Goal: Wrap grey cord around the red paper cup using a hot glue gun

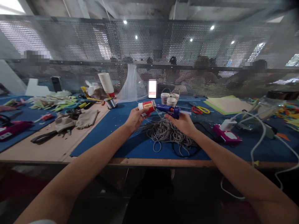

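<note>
Paper cup [148, 107] is up in the air over the blue mat [102, 133], well back from the mat's front edge, tipped on its side, long axis roughly left-right. Left hand [135, 119] grips it, so left is nearer; cup lies left of right hand [182, 122], which is wrapped round glue gun [165, 108]. Gun nearly in line with cup, nozzle pointing left at cup's right end; contact or small gap, can't tell. Cup: smooth, tapered, white with red printed band. Gun: hard blue plastic, pale stick out the back. Grey cord [167, 132], thin, loopy, tangled, heaped below both hands toward front edge. Behind, small white tubs [171, 101] with thin arched handles; right of them, scissors [198, 109], red and yellow loops
</note>
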Tool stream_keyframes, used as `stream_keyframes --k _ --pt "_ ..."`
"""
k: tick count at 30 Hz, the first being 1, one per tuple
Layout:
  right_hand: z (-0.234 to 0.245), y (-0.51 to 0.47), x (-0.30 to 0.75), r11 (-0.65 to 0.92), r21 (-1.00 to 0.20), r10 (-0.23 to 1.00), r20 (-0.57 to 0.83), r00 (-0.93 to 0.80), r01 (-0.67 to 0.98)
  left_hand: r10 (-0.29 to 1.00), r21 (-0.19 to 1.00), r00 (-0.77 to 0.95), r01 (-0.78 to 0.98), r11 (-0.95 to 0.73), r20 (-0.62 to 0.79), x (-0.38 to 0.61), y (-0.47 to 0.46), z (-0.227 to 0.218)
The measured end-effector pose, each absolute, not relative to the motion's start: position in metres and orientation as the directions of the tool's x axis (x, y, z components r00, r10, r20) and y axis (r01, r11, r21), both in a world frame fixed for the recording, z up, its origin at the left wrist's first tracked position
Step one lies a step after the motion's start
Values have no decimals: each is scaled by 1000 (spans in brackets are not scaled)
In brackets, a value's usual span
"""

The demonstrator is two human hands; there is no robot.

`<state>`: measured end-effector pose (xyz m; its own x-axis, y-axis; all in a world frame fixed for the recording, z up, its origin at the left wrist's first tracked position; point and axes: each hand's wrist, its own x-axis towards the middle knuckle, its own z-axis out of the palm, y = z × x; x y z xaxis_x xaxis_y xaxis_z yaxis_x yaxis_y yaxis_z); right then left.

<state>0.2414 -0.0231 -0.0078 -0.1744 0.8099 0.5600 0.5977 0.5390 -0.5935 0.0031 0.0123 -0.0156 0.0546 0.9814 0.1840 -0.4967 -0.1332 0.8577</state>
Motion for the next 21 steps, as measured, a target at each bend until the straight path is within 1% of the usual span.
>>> stream_keyframes --k 10,21 --pt "-8 -23 242 513 -639 832 534 -149 573 981 862 54 -487 -139 188 6 7 -12" --pt "-11 -19 244 513 -581 818 554 -155 632 984 867 55 -484 -119 167 7 6 -10"
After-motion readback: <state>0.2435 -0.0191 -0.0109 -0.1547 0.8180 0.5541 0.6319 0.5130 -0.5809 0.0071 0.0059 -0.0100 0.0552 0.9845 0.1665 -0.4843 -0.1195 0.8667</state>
